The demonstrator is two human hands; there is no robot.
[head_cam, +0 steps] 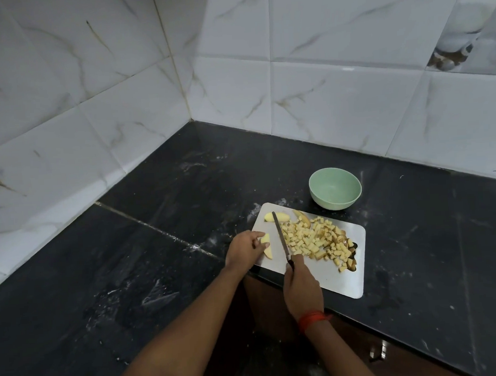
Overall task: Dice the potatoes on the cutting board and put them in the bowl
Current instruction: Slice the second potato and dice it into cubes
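Note:
A white cutting board (pixel 336 281) lies on the black counter. A heap of diced potato (pixel 315 240) covers its middle and right side. My left hand (pixel 245 249) grips potato wedges (pixel 266 245) at the board's left edge. My right hand (pixel 302 285) holds a knife (pixel 281 237) whose blade lies along the board between the wedges and the dice. Two more potato slices (pixel 280 216) rest at the board's far end. The pale green bowl (pixel 335 188) stands just beyond the board with nothing in it.
The black stone counter (pixel 131 280) fills the corner, bounded by white tiled walls (pixel 93 109) on the left and behind. The counter's front edge runs under the board's near corner. An orange band circles my right wrist (pixel 312 319).

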